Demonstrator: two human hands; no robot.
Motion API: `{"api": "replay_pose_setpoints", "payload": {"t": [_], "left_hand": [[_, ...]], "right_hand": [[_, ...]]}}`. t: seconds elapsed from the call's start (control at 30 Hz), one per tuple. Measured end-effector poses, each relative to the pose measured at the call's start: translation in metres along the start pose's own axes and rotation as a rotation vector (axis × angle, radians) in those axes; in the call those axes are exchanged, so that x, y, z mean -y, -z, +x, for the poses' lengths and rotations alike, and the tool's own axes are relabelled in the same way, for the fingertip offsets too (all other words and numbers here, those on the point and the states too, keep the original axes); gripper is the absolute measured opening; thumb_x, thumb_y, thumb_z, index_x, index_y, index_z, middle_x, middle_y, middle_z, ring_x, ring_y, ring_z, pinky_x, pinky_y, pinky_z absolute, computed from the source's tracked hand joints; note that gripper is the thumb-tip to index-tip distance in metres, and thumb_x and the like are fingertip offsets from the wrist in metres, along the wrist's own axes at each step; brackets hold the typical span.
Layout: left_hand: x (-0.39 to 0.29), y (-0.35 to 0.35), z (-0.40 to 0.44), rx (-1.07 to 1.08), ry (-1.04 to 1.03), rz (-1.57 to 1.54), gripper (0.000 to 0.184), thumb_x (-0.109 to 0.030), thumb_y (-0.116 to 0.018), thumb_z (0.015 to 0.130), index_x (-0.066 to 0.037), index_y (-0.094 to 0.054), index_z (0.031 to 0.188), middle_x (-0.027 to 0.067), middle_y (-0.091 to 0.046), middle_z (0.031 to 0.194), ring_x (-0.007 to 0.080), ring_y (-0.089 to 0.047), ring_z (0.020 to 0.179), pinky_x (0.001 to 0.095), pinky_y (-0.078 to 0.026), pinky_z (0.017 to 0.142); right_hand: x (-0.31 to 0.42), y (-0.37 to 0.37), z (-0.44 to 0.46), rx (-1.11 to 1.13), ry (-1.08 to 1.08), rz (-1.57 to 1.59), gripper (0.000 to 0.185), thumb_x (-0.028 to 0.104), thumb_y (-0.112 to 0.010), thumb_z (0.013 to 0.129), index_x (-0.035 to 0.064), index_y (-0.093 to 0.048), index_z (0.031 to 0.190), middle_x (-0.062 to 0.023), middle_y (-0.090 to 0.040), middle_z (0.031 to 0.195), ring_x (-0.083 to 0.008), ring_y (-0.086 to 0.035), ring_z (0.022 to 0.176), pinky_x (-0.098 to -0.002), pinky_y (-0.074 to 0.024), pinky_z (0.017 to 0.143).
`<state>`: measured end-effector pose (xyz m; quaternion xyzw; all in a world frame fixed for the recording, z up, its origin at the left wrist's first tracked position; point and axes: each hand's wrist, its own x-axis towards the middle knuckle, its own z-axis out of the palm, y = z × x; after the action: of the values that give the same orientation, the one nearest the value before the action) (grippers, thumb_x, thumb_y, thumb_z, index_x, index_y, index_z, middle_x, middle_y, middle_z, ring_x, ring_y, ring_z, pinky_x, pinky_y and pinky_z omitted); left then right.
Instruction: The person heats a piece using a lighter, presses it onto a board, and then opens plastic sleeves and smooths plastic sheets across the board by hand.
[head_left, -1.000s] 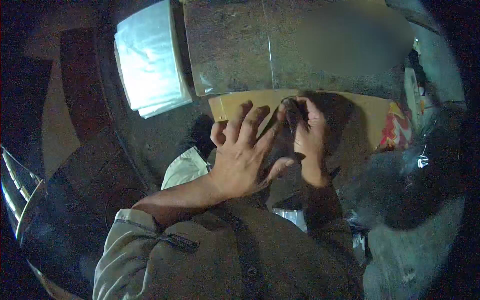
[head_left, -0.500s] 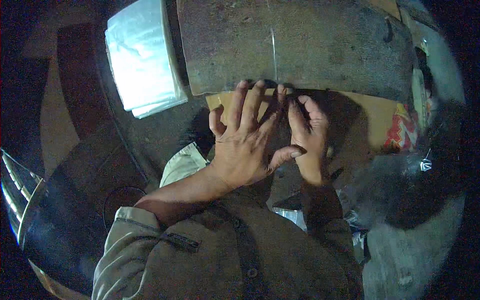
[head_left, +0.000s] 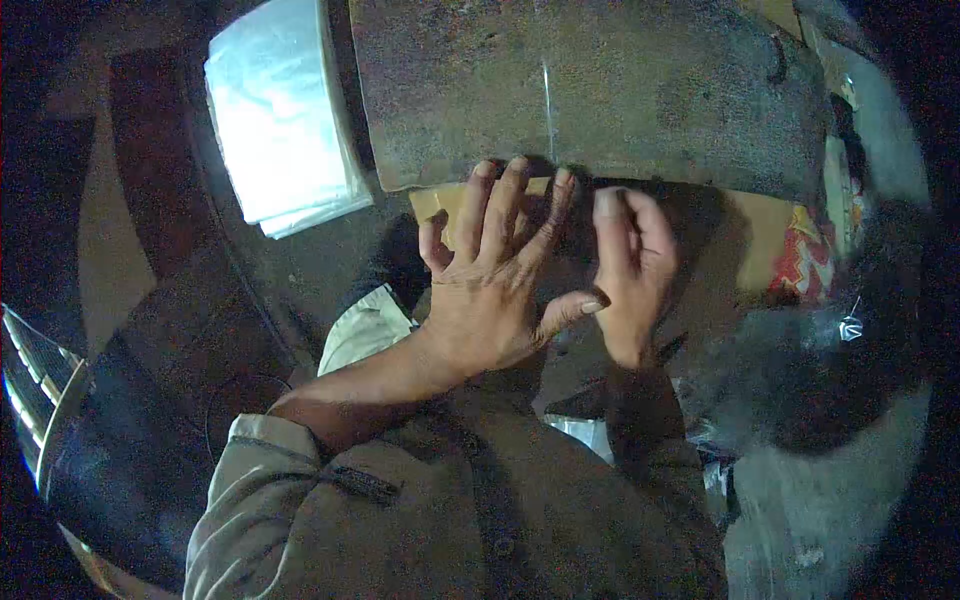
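My left hand [head_left: 490, 255] lies palm down with its fingers spread. Its fingertips rest at the near edge of a worn grey-brown board [head_left: 620, 90], over a yellowish cardboard-like sheet [head_left: 765, 235]. Beside it, to the right, is my right hand [head_left: 632, 270], slightly blurred. Thumb and fingers are bent in toward each other, close to the same edge. Whatever may be between them is too dark and small to make out. A thin bright line [head_left: 547, 95] runs along the board's surface above the left fingers.
A stack of clear plastic bags or sheets [head_left: 285, 120] lies left of the board. Red and white print [head_left: 805, 260] marks the sheet's right end. Crumpled clear plastic [head_left: 715, 480] is near my right forearm. At the far left there is a round, mesh-like object [head_left: 40, 390].
My right hand has shifted slightly right, away from the left fingers, and its fingers have changed their bend. The left hand has stayed almost still.
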<state>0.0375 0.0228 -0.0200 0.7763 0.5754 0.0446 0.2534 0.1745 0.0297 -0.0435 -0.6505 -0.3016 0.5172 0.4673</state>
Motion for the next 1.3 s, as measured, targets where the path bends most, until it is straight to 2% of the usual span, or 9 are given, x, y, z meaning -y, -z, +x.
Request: {"api": "replay_pose_setpoints", "payload": {"t": [0.1, 0.2, 0.27, 0.6, 0.8, 0.87, 1.0, 1.17, 1.3], "left_hand": [[0.0, 0.0, 0.0, 0.021, 0.005, 0.002, 0.083, -0.075, -0.037, 0.076, -0.022, -0.034, 0.141, 0.0142, -0.024, 0.145, 0.0321, -0.018, 0.135, 0.054, -0.013, 0.098], [0.0, -0.002, 0.0, 0.005, -0.001, 0.03, 0.083, -0.074, -0.038, 0.077, -0.022, -0.033, 0.141, 0.0139, -0.024, 0.146, 0.032, -0.018, 0.135, 0.0555, -0.012, 0.098], [0.0, -0.002, 0.0, 0.002, -0.002, 0.04, 0.083, -0.073, -0.04, 0.077, -0.022, -0.032, 0.142, 0.0135, -0.024, 0.146, 0.0313, -0.018, 0.135, 0.056, -0.011, 0.098], [0.001, -0.004, 0.001, -0.012, 0.002, 0.011, 0.083, -0.072, -0.041, 0.077, -0.022, -0.031, 0.142, 0.0128, -0.025, 0.146, 0.0307, -0.02, 0.134, 0.0535, -0.012, 0.098], [-0.001, 0.0, 0.0, 0.016, 0.008, 0.037, 0.083, -0.072, -0.041, 0.077, -0.022, -0.031, 0.142, 0.0127, -0.024, 0.146, 0.0312, -0.021, 0.133, 0.0534, -0.013, 0.097], [-0.002, 0.0, 0.001, 0.046, -0.002, 0.025, 0.087, -0.071, -0.046, 0.076, -0.02, -0.028, 0.143, 0.0194, -0.022, 0.145, 0.0391, -0.018, 0.133, 0.0578, -0.009, 0.101], [-0.002, 0.002, 0.001, 0.03, 0.009, 0.051, 0.082, -0.071, -0.039, 0.078, -0.022, -0.029, 0.143, 0.0134, -0.022, 0.146, 0.032, -0.02, 0.134, 0.0561, -0.015, 0.096], [0.001, -0.003, -0.001, 0.012, -0.007, 0.051, 0.081, -0.071, -0.039, 0.079, -0.022, -0.028, 0.143, 0.0135, -0.022, 0.146, 0.0322, -0.019, 0.134, 0.0575, -0.015, 0.096], [0.0, 0.001, 0.0, 0.035, -0.007, 0.076, 0.082, -0.071, -0.038, 0.079, -0.022, -0.028, 0.143, 0.0135, -0.023, 0.146, 0.0315, -0.02, 0.134, 0.0567, -0.015, 0.096]], "right_hand": [[0.004, 0.013, 0.017, -0.193, 0.319, -0.241, 0.017, 0.014, -0.06, 0.089, 0.0021, -0.056, 0.1, 0.0026, -0.056, 0.08, -0.002, -0.048, 0.065, -0.016, -0.0365, 0.055], [0.027, 0.04, 0.054, -0.369, 0.596, -0.592, 0.025, 0.019, -0.062, 0.087, 0.0005, -0.056, 0.104, -0.0056, -0.059, 0.095, -0.0136, -0.054, 0.086, -0.0269, -0.0437, 0.075], [0.033, 0.058, 0.086, -0.489, 0.619, -0.584, 0.033, 0.024, -0.063, 0.086, -0.0004, -0.056, 0.107, -0.0107, -0.059, 0.104, -0.0205, -0.053, 0.1, -0.0339, -0.0413, 0.088], [0.056, 0.088, 0.172, -0.595, 0.486, -1.124, 0.057, 0.053, -0.058, 0.082, 0.0024, -0.06, 0.108, -0.0154, -0.063, 0.106, -0.0299, -0.06, 0.099, -0.0381, -0.0428, 0.088], [0.055, 0.097, 0.178, -0.552, 0.421, -1.076, 0.049, 0.046, -0.058, 0.083, 0.0054, -0.061, 0.11, -0.0145, -0.063, 0.108, -0.0295, -0.06, 0.101, -0.0368, -0.0438, 0.086], [0.065, 0.093, 0.174, -0.54, 0.42, -1.177, 0.044, 0.037, -0.061, 0.082, 0.0003, -0.061, 0.107, -0.0202, -0.063, 0.107, -0.0353, -0.059, 0.103, -0.04, -0.0446, 0.091], [0.06, 0.101, 0.175, -0.556, 0.436, -1.238, 0.039, 0.031, -0.062, 0.083, -0.0002, -0.06, 0.106, -0.0169, -0.065, 0.098, -0.03, -0.062, 0.093, -0.0349, -0.0478, 0.083], [0.061, 0.068, 0.109, -0.237, 0.487, -0.246, 0.022, 0.014, -0.064, 0.084, 0.0012, -0.058, 0.101, -0.0042, -0.06, 0.089, -0.0095, -0.055, 0.079, -0.0228, -0.0442, 0.072], [0.053, 0.035, 0.049, -0.008, 0.37, -0.372, 0.017, 0.006, -0.064, 0.082, 0.0013, -0.06, 0.098, -0.0054, -0.062, 0.09, -0.0124, -0.058, 0.081, -0.0255, -0.0455, 0.074]]}}
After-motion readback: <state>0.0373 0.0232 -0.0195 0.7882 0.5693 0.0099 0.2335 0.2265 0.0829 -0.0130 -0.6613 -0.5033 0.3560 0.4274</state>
